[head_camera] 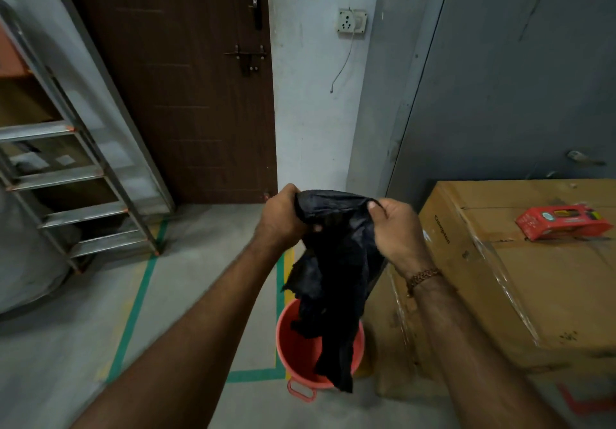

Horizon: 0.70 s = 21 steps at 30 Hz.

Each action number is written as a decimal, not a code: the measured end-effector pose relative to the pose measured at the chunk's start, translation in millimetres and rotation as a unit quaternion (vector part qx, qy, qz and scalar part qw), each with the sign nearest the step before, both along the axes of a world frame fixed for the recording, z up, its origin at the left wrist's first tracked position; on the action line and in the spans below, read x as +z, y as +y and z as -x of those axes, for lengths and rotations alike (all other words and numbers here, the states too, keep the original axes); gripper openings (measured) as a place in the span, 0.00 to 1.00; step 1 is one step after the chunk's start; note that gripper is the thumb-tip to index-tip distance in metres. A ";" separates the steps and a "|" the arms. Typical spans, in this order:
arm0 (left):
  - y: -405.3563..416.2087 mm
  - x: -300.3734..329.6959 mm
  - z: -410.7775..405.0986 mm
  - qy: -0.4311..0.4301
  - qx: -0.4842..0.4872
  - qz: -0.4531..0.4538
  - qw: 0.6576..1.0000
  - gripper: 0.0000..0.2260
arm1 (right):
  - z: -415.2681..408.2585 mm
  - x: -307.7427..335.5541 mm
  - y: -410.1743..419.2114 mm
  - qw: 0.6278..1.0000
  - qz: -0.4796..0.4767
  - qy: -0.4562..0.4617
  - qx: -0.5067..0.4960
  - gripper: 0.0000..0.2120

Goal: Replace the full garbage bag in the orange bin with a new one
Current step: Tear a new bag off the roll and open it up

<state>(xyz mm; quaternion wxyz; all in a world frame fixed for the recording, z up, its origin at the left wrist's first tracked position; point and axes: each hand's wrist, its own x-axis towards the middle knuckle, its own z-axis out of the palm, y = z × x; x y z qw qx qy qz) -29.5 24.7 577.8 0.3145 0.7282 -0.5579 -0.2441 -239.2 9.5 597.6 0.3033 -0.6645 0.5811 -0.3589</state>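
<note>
The left hand (281, 217) and right hand (396, 225) each pinch the mouth of the black bag (336, 262), hung crumpled over the orange bin (300, 345). Unopened, it may snag or miss the rim. Left, a ladder (66, 175) on concrete floor (200, 278); right, a cardboard box (520, 278).

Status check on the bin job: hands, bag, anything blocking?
Left hand and right hand both grip the black bag's top edge. Bag hangs crumpled over the orange bin, not yet seated. Cardboard box close beside bin; opening unobstructed.
</note>
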 end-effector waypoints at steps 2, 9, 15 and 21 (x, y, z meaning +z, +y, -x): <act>0.2 -7.7 -5.3 -0.049 0.049 0.024 0.997 0.11 | 7.4 -1.9 -5.4 0.996 0.057 0.048 -0.041 0.14; 13.5 -25.3 -28.5 0.037 0.205 0.037 0.977 0.03 | 27.9 1.1 -4.3 0.981 0.169 0.071 -0.069 0.09; 6.9 -14.8 -20.3 0.353 0.230 -0.080 0.903 0.07 | 23.5 -6.1 19.5 0.889 0.222 0.329 -0.227 0.11; -0.3 27.7 22.5 0.255 0.011 -0.066 0.965 0.07 | -43.5 -58.8 59.1 0.931 0.227 0.261 0.114 0.07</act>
